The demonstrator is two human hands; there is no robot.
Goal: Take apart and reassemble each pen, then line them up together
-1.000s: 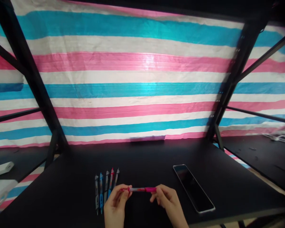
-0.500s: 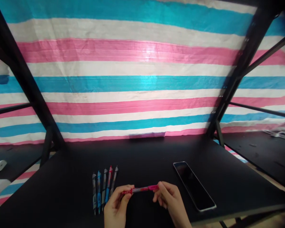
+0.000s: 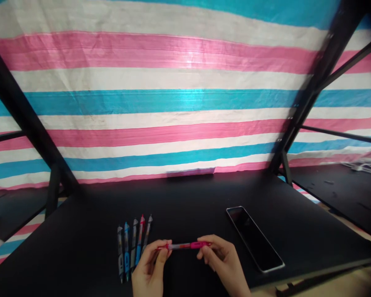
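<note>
A pen point(image 3: 181, 246) with a clear barrel and a pinkish-red grip lies level between my two hands, above the black table. My left hand point(image 3: 151, 264) pinches its red clip end between thumb and fingers. At the other end, the thumb and fingers of my right hand point(image 3: 221, 258) close on the pinkish-red grip. Fingers hide both tips of the pen. Several pens point(image 3: 126, 251) lie side by side just left of my left hand, with blue, grey and red parts; that hand covers the lower ends of some.
On the right of the black table point(image 3: 185, 206) lies a phone point(image 3: 255, 239), its screen dark. Black metal posts point(image 3: 292, 119) rise at both sides. Behind hangs a striped sheet point(image 3: 173, 136). White cables point(image 3: 366, 166) rest on the surface at far right.
My right-hand fingers have shifted and now wrap further over the pen's grip. The pen sits more level. The whole view has moved slightly.
</note>
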